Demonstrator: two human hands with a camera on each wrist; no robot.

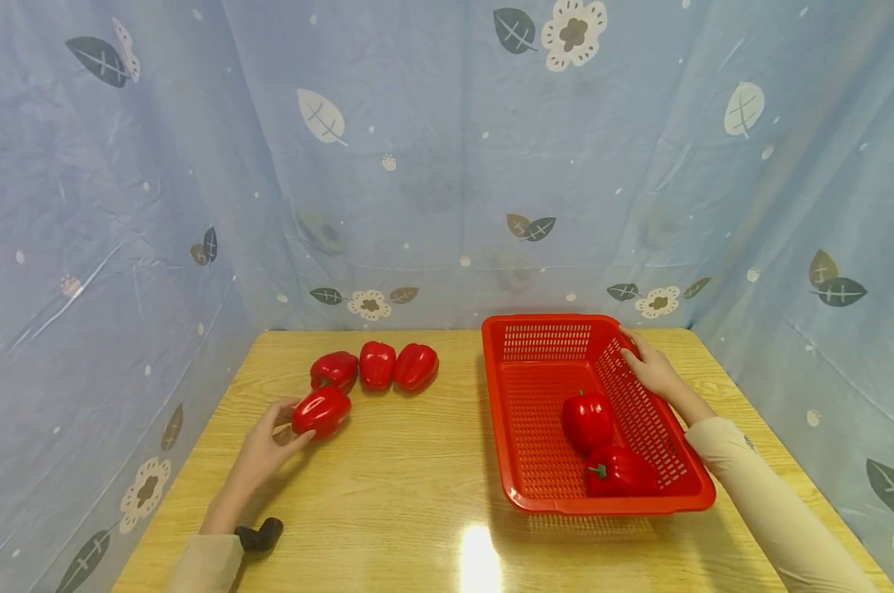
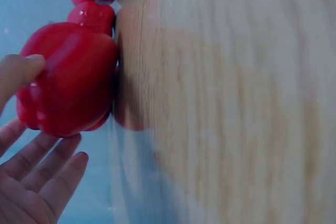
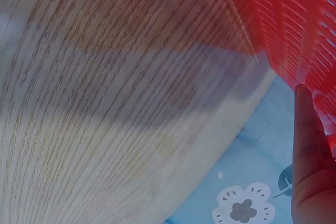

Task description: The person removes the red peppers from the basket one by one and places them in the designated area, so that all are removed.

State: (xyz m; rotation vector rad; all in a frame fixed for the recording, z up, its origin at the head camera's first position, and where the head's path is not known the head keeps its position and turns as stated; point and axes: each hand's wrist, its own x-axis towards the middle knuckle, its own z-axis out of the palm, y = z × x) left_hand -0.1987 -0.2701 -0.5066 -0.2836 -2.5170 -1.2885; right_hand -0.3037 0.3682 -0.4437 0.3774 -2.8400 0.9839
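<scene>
At the left of the table, my left hand (image 1: 267,445) holds a glossy red bell pepper (image 1: 322,412) between thumb and fingers. In the left wrist view, the thumb lies on one side of this pepper (image 2: 71,77) and fingertips meet its other side; whether it touches the table is unclear. Just beyond it are three more red bell peppers, the left one (image 1: 335,369), the middle one (image 1: 376,366) and the right one (image 1: 417,367). My right hand (image 1: 652,371) grips the right rim of a red plastic basket (image 1: 495,412). Inside lie a pepper (image 1: 587,420) and a nearer pepper (image 1: 624,473).
The pale wooden table (image 1: 395,502) carries everything, with bare wood between the peppers and the basket. A blue patterned curtain (image 1: 417,181) hangs along the back and both sides. A black object (image 1: 261,535) shows beside the left wrist.
</scene>
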